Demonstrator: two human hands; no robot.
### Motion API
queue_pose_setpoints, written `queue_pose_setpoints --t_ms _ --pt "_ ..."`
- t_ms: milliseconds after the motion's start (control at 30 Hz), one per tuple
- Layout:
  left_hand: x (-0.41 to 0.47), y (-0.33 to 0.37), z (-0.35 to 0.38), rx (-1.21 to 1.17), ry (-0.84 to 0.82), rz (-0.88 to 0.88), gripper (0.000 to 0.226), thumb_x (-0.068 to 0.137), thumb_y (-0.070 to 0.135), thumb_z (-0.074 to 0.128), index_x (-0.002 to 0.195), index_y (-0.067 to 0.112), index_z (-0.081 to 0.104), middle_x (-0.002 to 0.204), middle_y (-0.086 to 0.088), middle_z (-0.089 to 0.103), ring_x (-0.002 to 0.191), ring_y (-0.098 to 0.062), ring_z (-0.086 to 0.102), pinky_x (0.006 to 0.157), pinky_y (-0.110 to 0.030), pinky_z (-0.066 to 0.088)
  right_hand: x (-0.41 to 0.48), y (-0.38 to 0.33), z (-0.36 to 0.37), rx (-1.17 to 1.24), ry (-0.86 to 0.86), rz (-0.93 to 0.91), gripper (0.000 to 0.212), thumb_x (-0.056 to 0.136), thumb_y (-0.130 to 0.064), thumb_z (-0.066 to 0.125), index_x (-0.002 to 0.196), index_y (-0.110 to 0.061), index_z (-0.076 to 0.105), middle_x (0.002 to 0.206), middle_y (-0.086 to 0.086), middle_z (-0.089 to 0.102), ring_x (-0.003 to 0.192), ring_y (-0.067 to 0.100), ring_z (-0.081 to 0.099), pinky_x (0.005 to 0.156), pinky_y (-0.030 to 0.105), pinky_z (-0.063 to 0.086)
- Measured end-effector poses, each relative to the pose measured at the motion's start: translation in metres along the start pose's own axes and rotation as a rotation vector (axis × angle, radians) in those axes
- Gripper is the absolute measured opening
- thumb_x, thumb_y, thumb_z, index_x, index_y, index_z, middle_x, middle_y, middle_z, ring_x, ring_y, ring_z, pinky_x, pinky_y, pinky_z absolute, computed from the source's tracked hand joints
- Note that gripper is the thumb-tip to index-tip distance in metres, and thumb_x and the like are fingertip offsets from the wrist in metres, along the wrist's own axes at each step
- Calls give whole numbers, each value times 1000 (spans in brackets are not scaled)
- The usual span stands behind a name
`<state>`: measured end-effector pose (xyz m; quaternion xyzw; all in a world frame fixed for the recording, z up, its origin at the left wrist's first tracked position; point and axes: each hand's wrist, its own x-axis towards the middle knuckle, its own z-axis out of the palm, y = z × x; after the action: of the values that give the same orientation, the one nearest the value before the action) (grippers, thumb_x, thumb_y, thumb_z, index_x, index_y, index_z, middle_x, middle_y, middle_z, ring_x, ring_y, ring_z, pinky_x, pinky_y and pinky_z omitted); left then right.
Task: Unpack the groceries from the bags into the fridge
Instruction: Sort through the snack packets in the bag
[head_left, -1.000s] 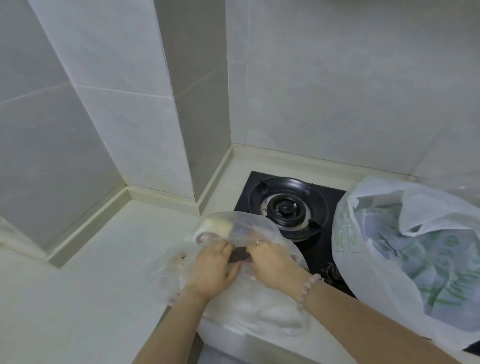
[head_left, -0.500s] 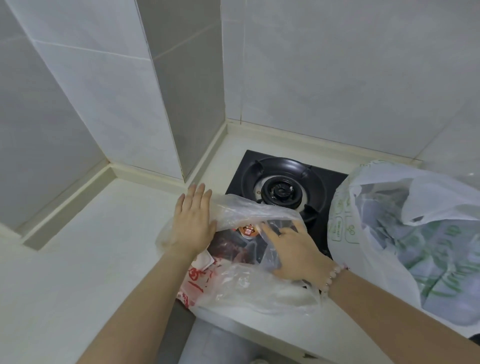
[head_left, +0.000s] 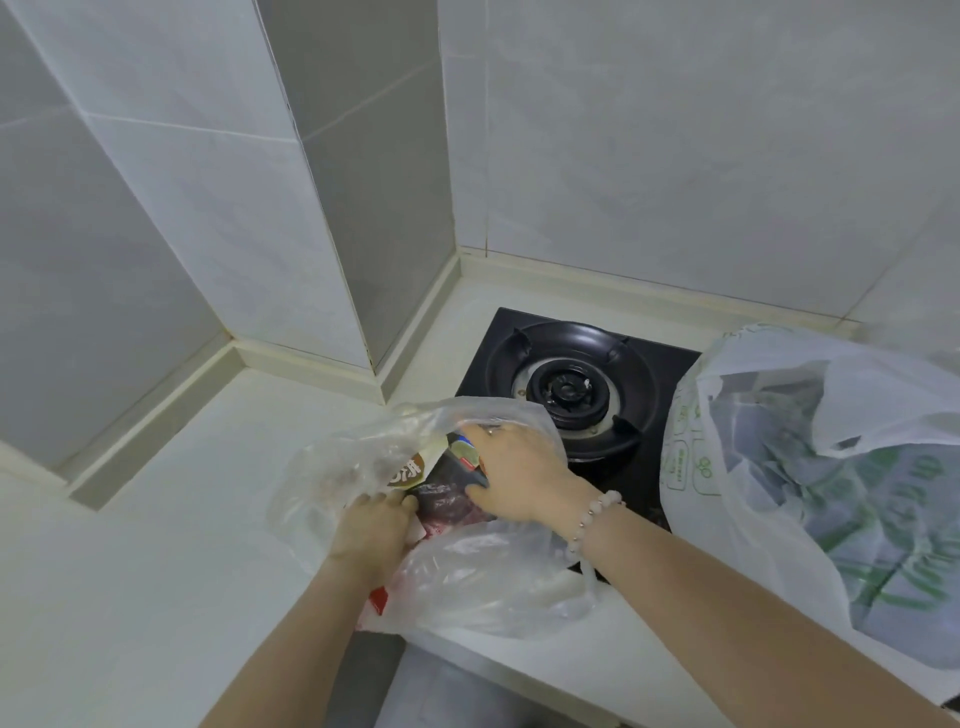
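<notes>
Soft, even, cool-greenish light here, shadows faint. The wall tiles bow outward at ten and two o'clock, wide-angle stretch. Faint sheen on the clear bag; the white bag at three o'clock looks slightly smeared, perhaps motion blur.

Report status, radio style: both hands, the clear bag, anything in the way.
Left hand holds clear bag edge. Right hand inside, gripping dark package. White bag alongside, not obstructing.

- Clear bag, lower centre: colourless, cloudy film.
- Packet inside it: seemingly dark maroon, with a brown-and-white label; red-and-white print lower down.
- White bag, right edge: green lettering and outlined squares.
- Stove: black.
- Table: pale cream.
- Wall tiles: light grey, faintly mottled.
- Bracelet: pale pinkish-white beads.
</notes>
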<state>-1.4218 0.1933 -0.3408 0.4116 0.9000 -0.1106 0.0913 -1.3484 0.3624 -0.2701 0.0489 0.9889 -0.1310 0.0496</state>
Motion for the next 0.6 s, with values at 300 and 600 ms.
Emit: queue_pose_setpoints --t_ms 300,600 --pt "-1 -3 -3 -331 85 -204 34 87 35 56 119 25 50 111 3 62 99 -20 61 79 -27 45 4 -20 -7 109 38 -28 48 85 -26 58 131 -14 46 120 6 60 113 27 52 91 35 43" --pt "-6 -21 -84 -1500 -62 -279 30 90 30 60 103 4 64 89 -6 67 77 -15 62 69 -18 49 6 -34 -9 192 -9 -42 76 80 -33 69 142 -18 28 136 7 48 121 26 49 93 34 45"
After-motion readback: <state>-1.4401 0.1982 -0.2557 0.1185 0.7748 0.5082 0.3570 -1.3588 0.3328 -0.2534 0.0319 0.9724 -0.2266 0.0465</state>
